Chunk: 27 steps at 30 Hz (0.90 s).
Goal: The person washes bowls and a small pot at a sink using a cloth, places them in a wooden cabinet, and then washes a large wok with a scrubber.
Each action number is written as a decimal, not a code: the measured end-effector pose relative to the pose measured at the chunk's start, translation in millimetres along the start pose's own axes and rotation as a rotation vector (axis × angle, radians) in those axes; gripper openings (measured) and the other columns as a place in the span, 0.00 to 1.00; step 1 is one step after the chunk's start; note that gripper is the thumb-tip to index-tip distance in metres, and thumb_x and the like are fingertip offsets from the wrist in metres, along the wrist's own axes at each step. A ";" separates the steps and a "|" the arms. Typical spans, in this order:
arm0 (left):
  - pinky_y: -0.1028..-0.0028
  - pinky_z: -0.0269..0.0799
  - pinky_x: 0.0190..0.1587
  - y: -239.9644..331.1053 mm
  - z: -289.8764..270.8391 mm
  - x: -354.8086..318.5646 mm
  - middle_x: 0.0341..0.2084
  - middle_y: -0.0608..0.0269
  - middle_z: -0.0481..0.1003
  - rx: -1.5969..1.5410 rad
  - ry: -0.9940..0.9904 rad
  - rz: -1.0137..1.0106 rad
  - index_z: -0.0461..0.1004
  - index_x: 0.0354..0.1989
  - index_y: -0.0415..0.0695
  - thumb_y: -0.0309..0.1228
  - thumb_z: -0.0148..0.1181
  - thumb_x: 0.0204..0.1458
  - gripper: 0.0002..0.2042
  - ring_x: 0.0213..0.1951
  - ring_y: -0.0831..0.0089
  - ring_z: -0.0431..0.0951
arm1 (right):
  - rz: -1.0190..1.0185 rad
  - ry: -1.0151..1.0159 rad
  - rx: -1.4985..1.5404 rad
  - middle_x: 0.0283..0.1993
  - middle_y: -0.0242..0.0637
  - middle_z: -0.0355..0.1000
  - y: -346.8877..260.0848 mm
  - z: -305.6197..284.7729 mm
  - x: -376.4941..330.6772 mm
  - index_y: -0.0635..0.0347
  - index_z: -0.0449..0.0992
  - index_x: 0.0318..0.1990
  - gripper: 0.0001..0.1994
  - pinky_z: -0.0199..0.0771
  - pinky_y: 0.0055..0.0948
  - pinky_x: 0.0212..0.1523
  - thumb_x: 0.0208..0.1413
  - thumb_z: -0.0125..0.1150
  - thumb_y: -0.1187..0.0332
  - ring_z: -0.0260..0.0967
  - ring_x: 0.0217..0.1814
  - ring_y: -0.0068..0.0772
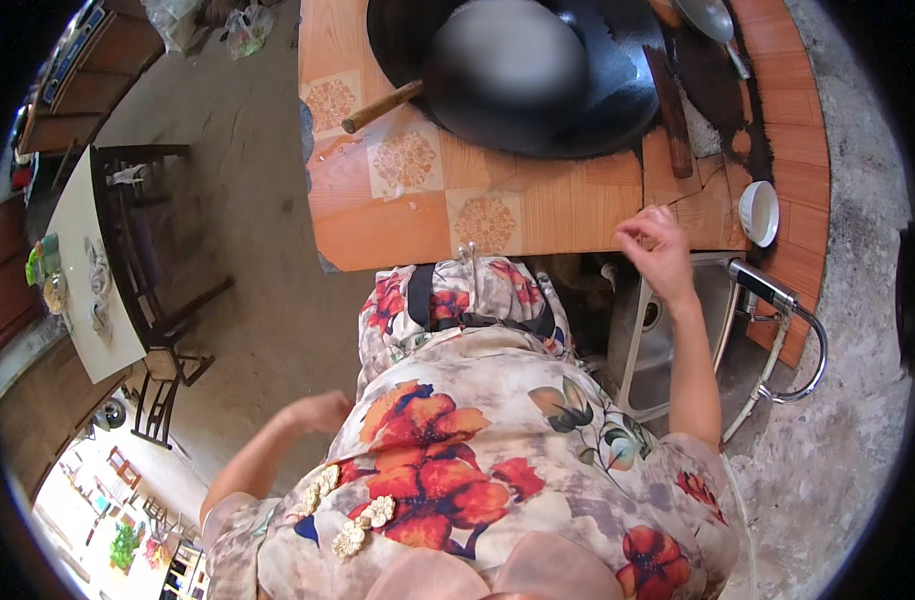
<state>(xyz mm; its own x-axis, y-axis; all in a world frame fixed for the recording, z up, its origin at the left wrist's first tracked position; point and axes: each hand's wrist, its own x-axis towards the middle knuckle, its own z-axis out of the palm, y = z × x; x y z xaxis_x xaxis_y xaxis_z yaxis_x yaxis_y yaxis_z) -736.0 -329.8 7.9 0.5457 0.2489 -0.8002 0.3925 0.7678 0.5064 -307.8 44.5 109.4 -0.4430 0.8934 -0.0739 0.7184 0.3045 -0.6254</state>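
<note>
My right hand (657,245) hovers at the front edge of the orange tiled counter (397,230), fingers pinched together; I cannot tell if anything small is between them. My left hand (322,410) hangs by my side at hip level, loosely curled and holding nothing. A big black wok (597,100) with a wooden handle (380,107) sits in the counter ahead of me, its middle blurred. A steel sink (667,340) lies just below my right hand.
A small white bowl (758,212) stands on the counter to the right, with a curved metal tap (792,330) below it. A metal ladle (712,25) lies at the back right. On the left are a dark wooden chair (142,240) and a white table (77,270).
</note>
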 end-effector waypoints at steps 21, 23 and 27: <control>0.62 0.70 0.31 -60.4 40.8 33.7 0.24 0.45 0.76 0.320 0.675 0.138 0.75 0.28 0.34 0.31 0.57 0.44 0.10 0.29 0.50 0.76 | -0.073 -0.697 0.404 0.23 0.34 0.72 -51.4 42.9 -59.9 0.62 0.81 0.30 0.07 0.63 0.31 0.33 0.39 0.67 0.73 0.63 0.28 0.32; 0.60 0.68 0.30 -0.9 27.4 8.9 0.24 0.39 0.72 0.200 0.664 0.263 0.71 0.24 0.34 0.32 0.54 0.43 0.10 0.31 0.43 0.74 | -0.083 -0.713 0.397 0.24 0.34 0.73 -52.0 48.2 -59.9 0.62 0.80 0.29 0.07 0.65 0.30 0.33 0.39 0.67 0.73 0.65 0.28 0.32; 0.61 0.68 0.31 -2.7 3.6 3.6 0.25 0.39 0.72 0.313 0.611 0.292 0.73 0.26 0.35 0.31 0.55 0.42 0.10 0.30 0.44 0.74 | 0.023 -0.726 0.459 0.24 0.37 0.73 -62.3 53.6 -64.9 0.64 0.80 0.29 0.08 0.67 0.29 0.30 0.40 0.68 0.72 0.65 0.28 0.32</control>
<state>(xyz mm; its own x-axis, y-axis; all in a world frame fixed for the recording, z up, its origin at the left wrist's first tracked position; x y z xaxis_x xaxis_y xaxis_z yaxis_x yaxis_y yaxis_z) -732.3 -333.0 4.8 0.1869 0.7708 -0.6091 0.5367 0.4393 0.7204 -352.6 -50.2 111.6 -0.7770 0.4177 -0.4710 0.5126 -0.0145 -0.8585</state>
